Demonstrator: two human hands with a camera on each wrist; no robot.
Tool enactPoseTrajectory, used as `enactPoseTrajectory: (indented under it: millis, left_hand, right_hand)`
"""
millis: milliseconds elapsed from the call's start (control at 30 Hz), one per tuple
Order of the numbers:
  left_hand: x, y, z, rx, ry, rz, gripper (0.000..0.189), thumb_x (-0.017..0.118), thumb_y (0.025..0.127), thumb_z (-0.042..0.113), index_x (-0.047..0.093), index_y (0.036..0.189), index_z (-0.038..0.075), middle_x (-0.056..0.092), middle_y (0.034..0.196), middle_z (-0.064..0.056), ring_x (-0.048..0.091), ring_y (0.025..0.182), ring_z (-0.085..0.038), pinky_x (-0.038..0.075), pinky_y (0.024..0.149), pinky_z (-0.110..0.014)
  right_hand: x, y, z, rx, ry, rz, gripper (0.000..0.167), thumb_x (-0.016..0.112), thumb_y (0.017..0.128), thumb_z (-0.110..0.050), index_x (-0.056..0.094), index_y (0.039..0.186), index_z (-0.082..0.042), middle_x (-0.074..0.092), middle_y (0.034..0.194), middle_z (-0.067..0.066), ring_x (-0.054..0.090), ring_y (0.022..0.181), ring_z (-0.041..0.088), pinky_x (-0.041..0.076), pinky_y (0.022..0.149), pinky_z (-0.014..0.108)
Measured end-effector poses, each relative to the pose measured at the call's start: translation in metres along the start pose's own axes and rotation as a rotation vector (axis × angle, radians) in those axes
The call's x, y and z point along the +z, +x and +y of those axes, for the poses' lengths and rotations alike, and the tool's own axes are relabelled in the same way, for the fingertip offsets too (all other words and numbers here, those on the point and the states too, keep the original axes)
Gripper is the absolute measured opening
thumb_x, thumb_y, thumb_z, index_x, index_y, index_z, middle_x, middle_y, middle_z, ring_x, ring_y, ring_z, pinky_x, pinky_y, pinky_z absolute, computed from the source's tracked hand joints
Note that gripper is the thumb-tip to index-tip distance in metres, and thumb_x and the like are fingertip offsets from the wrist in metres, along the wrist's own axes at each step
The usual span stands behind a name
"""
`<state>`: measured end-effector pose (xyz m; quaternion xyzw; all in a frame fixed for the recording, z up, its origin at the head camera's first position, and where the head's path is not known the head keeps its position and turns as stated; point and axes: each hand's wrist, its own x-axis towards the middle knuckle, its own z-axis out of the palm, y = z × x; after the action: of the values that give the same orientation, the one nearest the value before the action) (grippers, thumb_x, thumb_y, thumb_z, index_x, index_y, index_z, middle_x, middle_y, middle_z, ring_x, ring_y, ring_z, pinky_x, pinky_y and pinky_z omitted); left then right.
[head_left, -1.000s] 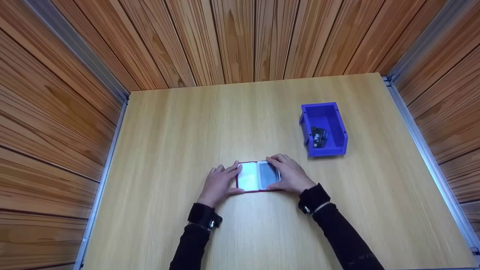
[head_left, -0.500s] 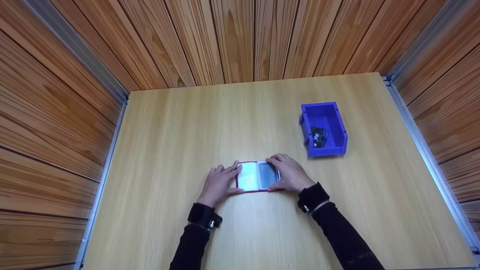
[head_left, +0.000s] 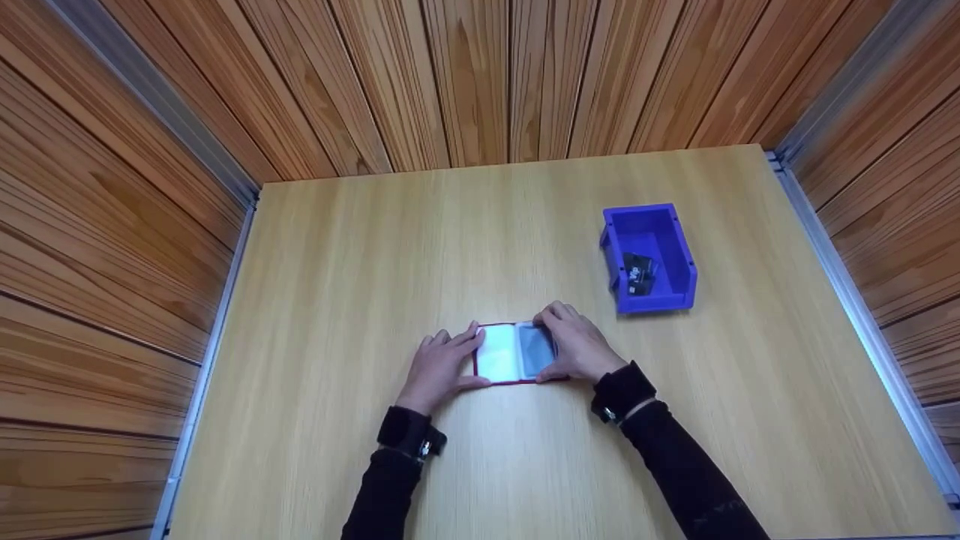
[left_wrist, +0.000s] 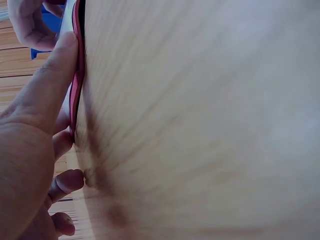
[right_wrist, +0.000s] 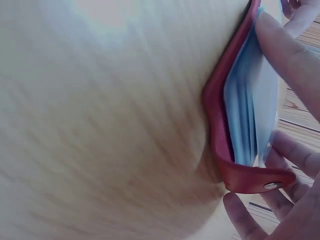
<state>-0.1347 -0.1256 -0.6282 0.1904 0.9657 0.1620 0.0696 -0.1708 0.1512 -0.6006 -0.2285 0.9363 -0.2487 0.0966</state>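
Observation:
A red card holder (head_left: 496, 352) lies spread open on the table, a white sleeve on the left and a bluish clear one on the right. My left hand (head_left: 435, 367) grips its left end, thumb at the near edge and fingers at the far edge. At the other end, my right hand (head_left: 583, 346) holds the sleeves between thumb and fingers. In the right wrist view, several clear plastic sleeves (right_wrist: 245, 110) fan up from the red cover (right_wrist: 216, 120), and a strap with a metal snap (right_wrist: 257, 180) sticks out beside the fingers.
A purple-blue bin (head_left: 654, 303) stands on the table (head_left: 360, 262), beyond my right hand. Black cards with white lettering (head_left: 637, 274) lie inside it. Wooden panel walls (head_left: 480, 90) rise at the back and both sides, with metal rails along the side edges.
My right hand has shifted slightly, its fingers lifting a little off the far edge and its wrist moving slightly left. My left hand and the card holder stay nearly in place.

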Motion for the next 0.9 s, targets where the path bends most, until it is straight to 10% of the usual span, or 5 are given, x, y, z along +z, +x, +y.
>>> enactPoseTrajectory:
  millis: [367,900]
  left_hand:
    - [-0.001,0.0,0.001,0.006,-0.006,0.015,0.092,0.078,0.078,0.062,0.048,0.155,0.024,0.046,0.161,0.004,0.053,0.1,-0.023,0.039,0.087,-0.037]
    - [-0.001,-0.001,0.0,-0.006,-0.025,0.014,0.092,0.079,0.077,0.062,0.048,0.155,0.025,0.045,0.162,0.005,0.052,0.1,-0.02,0.038,0.087,-0.036]
  right_hand:
    - [-0.007,0.007,0.005,0.054,0.247,-0.072,0.119,0.102,0.057,-0.013,0.041,0.159,-0.013,0.055,0.121,0.01,0.049,0.116,0.028,0.042,0.108,0.049]
    - [-0.009,0.007,0.01,0.161,0.469,0.088,0.072,0.075,0.095,-0.014,0.039,0.155,0.005,0.07,0.093,0.004,0.062,0.092,0.02,0.043,0.103,0.046]
